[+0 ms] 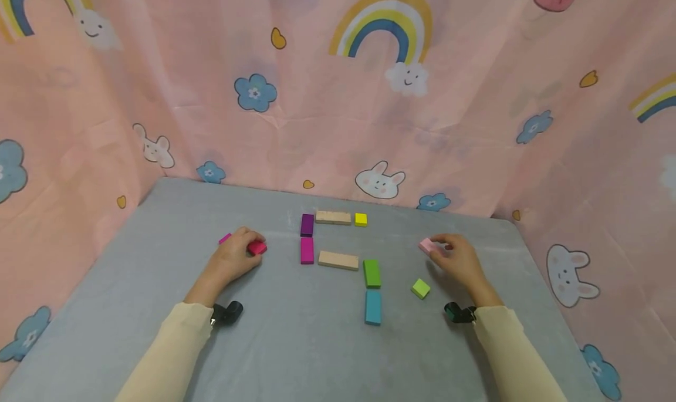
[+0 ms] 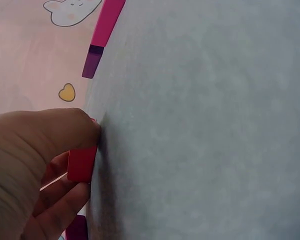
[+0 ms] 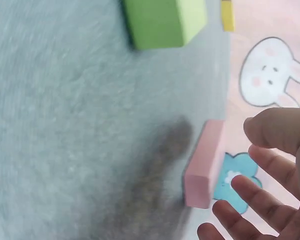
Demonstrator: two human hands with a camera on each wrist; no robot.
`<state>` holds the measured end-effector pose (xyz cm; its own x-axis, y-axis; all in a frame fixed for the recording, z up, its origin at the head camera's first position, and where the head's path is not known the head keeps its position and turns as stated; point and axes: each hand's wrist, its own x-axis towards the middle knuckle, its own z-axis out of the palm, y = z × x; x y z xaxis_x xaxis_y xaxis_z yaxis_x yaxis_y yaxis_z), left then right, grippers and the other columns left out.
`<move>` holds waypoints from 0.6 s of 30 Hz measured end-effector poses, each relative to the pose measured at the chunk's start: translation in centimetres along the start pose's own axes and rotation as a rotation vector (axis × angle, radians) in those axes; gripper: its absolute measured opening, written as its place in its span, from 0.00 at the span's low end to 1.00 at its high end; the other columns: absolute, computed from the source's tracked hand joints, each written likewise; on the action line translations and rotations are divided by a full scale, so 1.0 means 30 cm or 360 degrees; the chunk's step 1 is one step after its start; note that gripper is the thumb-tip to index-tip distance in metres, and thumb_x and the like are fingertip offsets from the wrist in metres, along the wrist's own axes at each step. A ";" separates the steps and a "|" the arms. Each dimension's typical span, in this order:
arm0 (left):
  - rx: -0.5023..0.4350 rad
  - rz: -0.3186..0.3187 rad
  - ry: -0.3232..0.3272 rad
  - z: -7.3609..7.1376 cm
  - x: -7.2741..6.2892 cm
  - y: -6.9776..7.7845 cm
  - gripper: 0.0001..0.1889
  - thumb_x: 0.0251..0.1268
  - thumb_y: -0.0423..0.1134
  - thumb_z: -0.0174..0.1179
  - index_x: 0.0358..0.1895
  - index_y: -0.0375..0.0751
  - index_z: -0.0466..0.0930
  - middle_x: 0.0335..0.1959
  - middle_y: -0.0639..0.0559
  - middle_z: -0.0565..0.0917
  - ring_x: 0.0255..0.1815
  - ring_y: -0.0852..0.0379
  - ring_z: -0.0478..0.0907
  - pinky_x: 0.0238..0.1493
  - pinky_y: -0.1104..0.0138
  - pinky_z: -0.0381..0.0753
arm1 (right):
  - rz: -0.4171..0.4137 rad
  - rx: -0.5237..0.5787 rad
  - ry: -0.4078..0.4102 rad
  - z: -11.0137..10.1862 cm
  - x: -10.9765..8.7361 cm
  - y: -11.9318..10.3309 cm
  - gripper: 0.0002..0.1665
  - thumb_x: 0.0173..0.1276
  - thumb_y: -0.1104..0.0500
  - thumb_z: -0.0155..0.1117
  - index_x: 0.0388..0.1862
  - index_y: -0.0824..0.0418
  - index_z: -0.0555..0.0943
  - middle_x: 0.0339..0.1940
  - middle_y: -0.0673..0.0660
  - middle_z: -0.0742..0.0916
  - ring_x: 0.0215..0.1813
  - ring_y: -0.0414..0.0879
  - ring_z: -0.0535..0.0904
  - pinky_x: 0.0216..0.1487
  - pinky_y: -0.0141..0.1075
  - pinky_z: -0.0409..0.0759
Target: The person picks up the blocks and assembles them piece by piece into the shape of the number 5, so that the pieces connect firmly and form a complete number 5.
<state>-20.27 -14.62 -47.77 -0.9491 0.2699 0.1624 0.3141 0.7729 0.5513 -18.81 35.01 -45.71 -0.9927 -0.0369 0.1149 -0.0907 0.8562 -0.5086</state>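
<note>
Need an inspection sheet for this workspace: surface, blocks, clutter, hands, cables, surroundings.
Surface: grey tabletop, matte, blocks spread across it.
Job's things: purple block and magenta block in line; far wooden block, near wooden block; yellow block; green block and blue block in line; lime block set apart; second magenta block partly hidden.
Clutter: nothing seen.
Grips: left hand pinches red block; right hand has fingers spread beside pink block, contact unclear.
Cables: nothing seen.
Surroundings: pink curtain with rainbows, rabbits and flowers behind the tabletop; black wrist devices on both arms.
</note>
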 end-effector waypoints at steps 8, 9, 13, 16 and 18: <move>-0.0031 -0.0009 -0.0007 -0.001 0.000 -0.005 0.18 0.53 0.33 0.65 0.50 0.38 0.81 0.49 0.43 0.79 0.47 0.49 0.77 0.50 0.54 0.78 | 0.0094 -0.0023 -0.0109 0.029 0.026 0.022 0.24 0.64 0.59 0.64 0.57 0.67 0.77 0.55 0.71 0.78 0.52 0.63 0.75 0.51 0.56 0.77; -0.0033 -0.0009 -0.0006 -0.001 0.000 -0.005 0.18 0.53 0.33 0.66 0.50 0.38 0.81 0.49 0.43 0.79 0.47 0.49 0.77 0.51 0.54 0.78 | 0.0109 -0.0028 -0.0121 0.032 0.028 0.025 0.24 0.64 0.59 0.63 0.57 0.66 0.76 0.55 0.71 0.78 0.52 0.63 0.75 0.51 0.55 0.77; -0.0043 -0.0004 -0.0003 0.001 0.000 -0.007 0.19 0.52 0.33 0.66 0.50 0.38 0.81 0.49 0.43 0.79 0.46 0.49 0.78 0.50 0.54 0.78 | 0.0142 -0.0049 -0.0145 0.040 0.038 0.032 0.23 0.64 0.60 0.62 0.57 0.67 0.76 0.55 0.71 0.79 0.51 0.62 0.76 0.51 0.54 0.77; -0.0050 -0.0012 -0.0003 0.001 0.000 -0.008 0.19 0.52 0.33 0.66 0.51 0.38 0.80 0.49 0.43 0.79 0.46 0.49 0.78 0.50 0.55 0.78 | 0.0137 -0.0046 -0.0138 0.042 0.042 0.034 0.21 0.64 0.61 0.62 0.55 0.67 0.77 0.54 0.71 0.80 0.50 0.62 0.76 0.51 0.54 0.77; -0.0056 -0.0022 -0.0004 0.000 -0.001 -0.008 0.19 0.52 0.34 0.66 0.51 0.38 0.80 0.49 0.43 0.79 0.45 0.50 0.77 0.50 0.55 0.78 | 0.0129 -0.0036 -0.0130 0.043 0.042 0.035 0.20 0.64 0.61 0.62 0.53 0.68 0.77 0.53 0.70 0.80 0.50 0.61 0.76 0.51 0.54 0.77</move>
<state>-20.31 -14.81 -47.91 -0.9533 0.2608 0.1526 0.3000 0.7560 0.5818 -20.27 35.18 -47.20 -1.0000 -0.0081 0.0036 -0.0089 0.8696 -0.4937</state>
